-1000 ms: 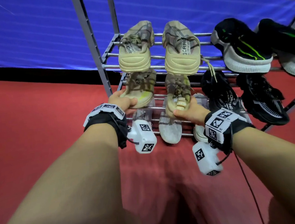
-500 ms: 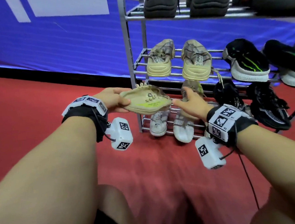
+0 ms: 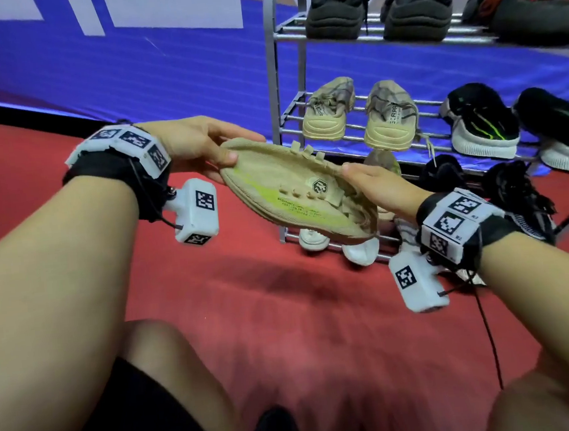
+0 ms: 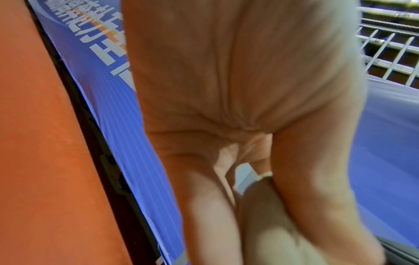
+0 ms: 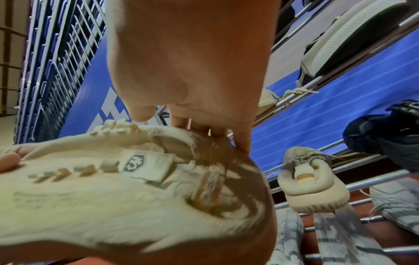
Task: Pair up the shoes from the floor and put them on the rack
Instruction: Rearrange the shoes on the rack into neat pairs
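A beige shoe with a yellow-green side (image 3: 287, 187) hangs in the air, on its side, in front of the metal rack (image 3: 276, 78). My left hand (image 3: 218, 159) grips its toe, thumb on top. My right hand (image 3: 358, 174) pinches the heel collar. In the right wrist view the right fingers (image 5: 204, 129) dip into the opening of the shoe (image 5: 113, 188). In the left wrist view my palm (image 4: 226, 71) hides most of the shoe's toe (image 4: 267, 224). A matching beige shoe (image 5: 310, 181) sits on a lower tier, mostly hidden behind my right hand in the head view.
On the rack stand a tan pair (image 3: 360, 112), black sneakers with green stripes (image 3: 481, 122), dark slippers (image 3: 374, 4) on top, black shoes (image 3: 514, 188) and white shoes (image 3: 358, 250) low down. Red carpet (image 3: 285, 318) lies in front, a blue banner (image 3: 125, 64) behind.
My left hand has lifted the beige shoe off the lower tier, up and leftward. My right hand has let go of the matching shoe and taken hold of the lifted shoe's heel.
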